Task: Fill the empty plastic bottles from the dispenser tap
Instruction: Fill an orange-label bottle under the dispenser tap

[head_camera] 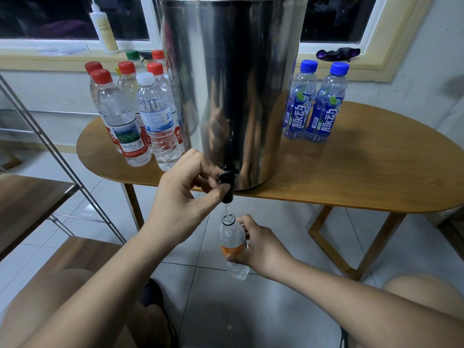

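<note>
Right hand (263, 249) holds bottle (232, 234) below table (351, 177) edge; left hand (180, 194) pinches tap (227, 183).

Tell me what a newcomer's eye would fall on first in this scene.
The big shiny steel dispenser stands on the wooden table, filling the top centre. At its base the left hand pinches the black tap while the right hand holds an uncapped orange-label bottle under a thin stream. Capped clear bottles cluster on its left, two blue-label bottles on its right.
</note>
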`<act>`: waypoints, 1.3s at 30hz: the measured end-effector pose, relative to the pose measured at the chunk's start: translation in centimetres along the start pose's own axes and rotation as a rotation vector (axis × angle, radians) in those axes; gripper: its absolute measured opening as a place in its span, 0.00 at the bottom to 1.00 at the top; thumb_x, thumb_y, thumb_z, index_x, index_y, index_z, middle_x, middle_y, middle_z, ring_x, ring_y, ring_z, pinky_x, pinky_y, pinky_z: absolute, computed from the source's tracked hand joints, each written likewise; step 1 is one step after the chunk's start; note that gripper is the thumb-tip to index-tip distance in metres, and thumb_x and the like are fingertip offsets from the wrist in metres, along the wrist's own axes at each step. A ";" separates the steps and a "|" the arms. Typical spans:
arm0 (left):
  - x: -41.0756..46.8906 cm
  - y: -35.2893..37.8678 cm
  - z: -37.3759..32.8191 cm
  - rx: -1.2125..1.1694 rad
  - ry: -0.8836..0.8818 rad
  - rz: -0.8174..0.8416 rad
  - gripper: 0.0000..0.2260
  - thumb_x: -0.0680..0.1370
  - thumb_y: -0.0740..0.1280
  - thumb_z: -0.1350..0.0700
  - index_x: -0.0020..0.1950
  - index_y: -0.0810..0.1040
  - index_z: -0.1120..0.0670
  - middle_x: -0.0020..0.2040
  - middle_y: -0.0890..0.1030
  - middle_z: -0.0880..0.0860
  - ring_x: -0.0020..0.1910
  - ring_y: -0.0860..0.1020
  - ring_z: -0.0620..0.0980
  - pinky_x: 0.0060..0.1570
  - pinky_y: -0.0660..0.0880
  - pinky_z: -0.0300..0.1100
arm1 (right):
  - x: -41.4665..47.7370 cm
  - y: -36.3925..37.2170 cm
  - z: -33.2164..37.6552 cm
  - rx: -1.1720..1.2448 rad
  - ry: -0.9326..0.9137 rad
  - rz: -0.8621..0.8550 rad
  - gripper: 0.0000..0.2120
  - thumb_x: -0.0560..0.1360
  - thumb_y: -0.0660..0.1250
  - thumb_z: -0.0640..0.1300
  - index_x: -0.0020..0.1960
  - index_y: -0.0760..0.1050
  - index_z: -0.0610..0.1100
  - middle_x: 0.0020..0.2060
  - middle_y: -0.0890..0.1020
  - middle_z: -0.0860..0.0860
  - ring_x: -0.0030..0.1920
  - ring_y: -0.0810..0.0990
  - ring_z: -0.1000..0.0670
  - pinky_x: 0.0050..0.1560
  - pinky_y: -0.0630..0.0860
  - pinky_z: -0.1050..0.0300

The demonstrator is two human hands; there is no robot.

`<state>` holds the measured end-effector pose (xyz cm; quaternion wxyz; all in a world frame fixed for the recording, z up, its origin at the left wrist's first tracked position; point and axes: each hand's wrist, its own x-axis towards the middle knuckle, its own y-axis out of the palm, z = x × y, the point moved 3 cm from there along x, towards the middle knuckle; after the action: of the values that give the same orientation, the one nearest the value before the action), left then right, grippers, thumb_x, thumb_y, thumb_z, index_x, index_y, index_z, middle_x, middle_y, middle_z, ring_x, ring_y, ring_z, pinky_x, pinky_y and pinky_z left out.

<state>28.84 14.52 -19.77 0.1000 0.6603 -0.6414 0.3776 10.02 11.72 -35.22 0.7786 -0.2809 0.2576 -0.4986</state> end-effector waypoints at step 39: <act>-0.5 -2.1 2.1 0.060 -0.108 -0.018 0.13 0.80 0.76 0.64 0.58 0.82 0.48 0.49 0.84 0.50 0.44 0.81 0.55 0.47 0.80 0.52 | -0.4 -0.4 0.5 0.073 -0.038 -0.047 0.32 0.67 0.82 0.59 0.64 0.68 0.61 0.52 0.85 0.56 0.53 0.84 0.53 0.55 0.84 0.46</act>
<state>31.59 13.94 -20.76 0.0487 0.6882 -0.6282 0.3596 9.94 12.06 -34.59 0.7811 -0.2679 0.2178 -0.5204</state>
